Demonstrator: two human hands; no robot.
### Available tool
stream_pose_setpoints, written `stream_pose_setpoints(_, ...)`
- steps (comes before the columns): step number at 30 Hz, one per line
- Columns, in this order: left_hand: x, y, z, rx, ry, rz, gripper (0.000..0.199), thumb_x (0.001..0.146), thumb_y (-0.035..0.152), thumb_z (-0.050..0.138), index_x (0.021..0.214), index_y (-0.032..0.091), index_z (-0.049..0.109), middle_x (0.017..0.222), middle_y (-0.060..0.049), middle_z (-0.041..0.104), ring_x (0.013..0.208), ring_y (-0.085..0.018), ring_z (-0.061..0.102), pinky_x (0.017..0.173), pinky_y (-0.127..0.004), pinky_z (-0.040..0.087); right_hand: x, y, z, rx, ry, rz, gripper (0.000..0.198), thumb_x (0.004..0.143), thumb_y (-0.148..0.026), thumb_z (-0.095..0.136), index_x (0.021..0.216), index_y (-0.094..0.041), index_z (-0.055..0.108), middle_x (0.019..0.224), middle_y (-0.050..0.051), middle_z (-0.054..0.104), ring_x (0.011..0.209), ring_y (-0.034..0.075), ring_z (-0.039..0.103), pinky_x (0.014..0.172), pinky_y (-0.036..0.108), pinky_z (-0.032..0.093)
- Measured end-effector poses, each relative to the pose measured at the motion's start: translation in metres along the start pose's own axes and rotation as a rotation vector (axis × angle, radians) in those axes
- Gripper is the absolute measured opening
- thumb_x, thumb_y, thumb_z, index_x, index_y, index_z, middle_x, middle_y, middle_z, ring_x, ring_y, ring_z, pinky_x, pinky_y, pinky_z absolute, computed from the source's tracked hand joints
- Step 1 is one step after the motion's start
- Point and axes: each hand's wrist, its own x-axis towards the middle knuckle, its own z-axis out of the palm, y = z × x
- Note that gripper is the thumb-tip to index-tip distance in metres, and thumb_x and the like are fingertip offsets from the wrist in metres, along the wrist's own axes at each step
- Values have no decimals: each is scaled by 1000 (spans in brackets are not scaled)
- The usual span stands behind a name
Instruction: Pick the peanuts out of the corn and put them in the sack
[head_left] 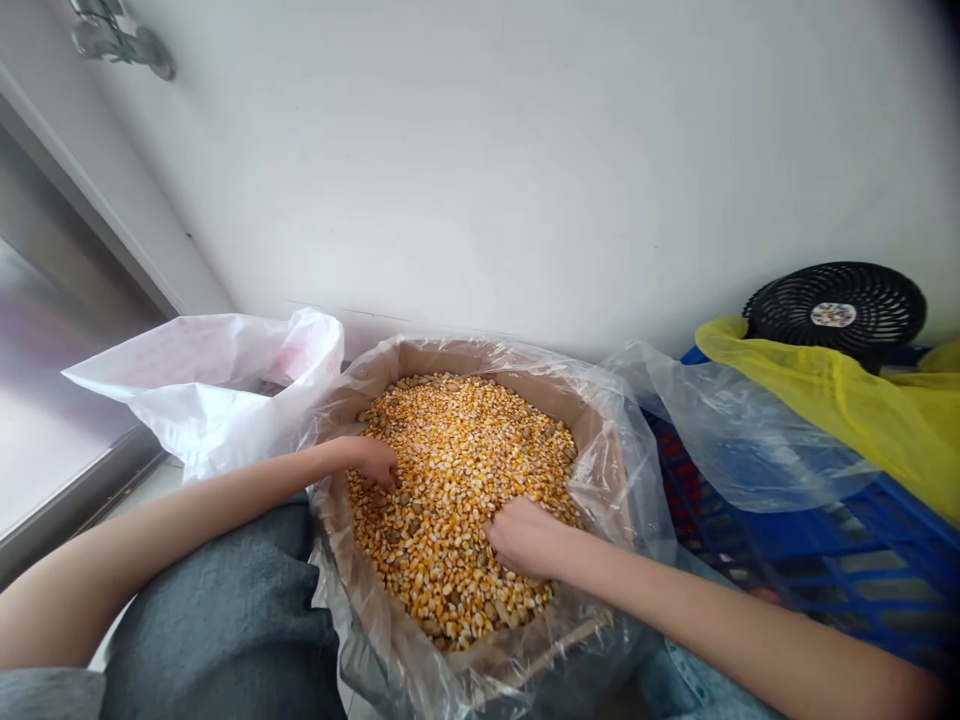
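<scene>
Yellow corn kernels (pixel 465 430) fill a cardboard box (pixel 525 385) lined with a clear plastic bag (pixel 637 470). Brownish lumps, whose kind I cannot tell, are mixed among the kernels. My left hand (pixel 375 463) is at the left side of the corn, its fingers curled down against the surface. On the right, my right hand (pixel 525 537) rests low on the kernels with its fingers bent under. Both hands look closed; whatever is in the fingers is hidden.
To the left stands an open white plastic bag (pixel 225 425). On the right are a blue plastic crate (pixel 862 560), yellow mesh cloth (pixel 847 400) and a small black fan (pixel 836 312). A white wall (pixel 487 180) rises behind the box. My knees flank it.
</scene>
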Motion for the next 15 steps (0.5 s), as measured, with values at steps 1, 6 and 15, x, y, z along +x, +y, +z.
stream_pose_setpoints(1, 0, -1, 1, -18, -21, -1, 19, 60, 31, 58, 62, 13, 64, 47, 1, 54, 42, -7, 41, 44, -18, 31, -1, 1, -1, 11, -8, -9, 16, 70, -15, 47, 77, -9, 61, 69, 14, 64, 64, 24, 60, 48, 28, 39)
stream_pose_setpoints(6, 3, -5, -1, -120, -72, -13, 15, 62, 27, 55, 62, 13, 60, 51, 2, 52, 46, -8, 39, 45, -19, 29, -4, 13, 0, 345, -44, 18, 18, 64, -21, 51, 78, -12, 59, 67, 9, 61, 60, 20, 55, 49, 27, 36)
stream_pose_setpoints(15, -13, 9, -23, -1213, -118, 128, 15, 72, 31, 43, 66, 16, 43, 51, 6, 26, 41, -5, 22, 39, -18, 19, -13, 50, -2, 2166, 65, -222, 12, 68, -25, 38, 76, -17, 42, 62, -2, 44, 47, 6, 37, 43, 19, 26)
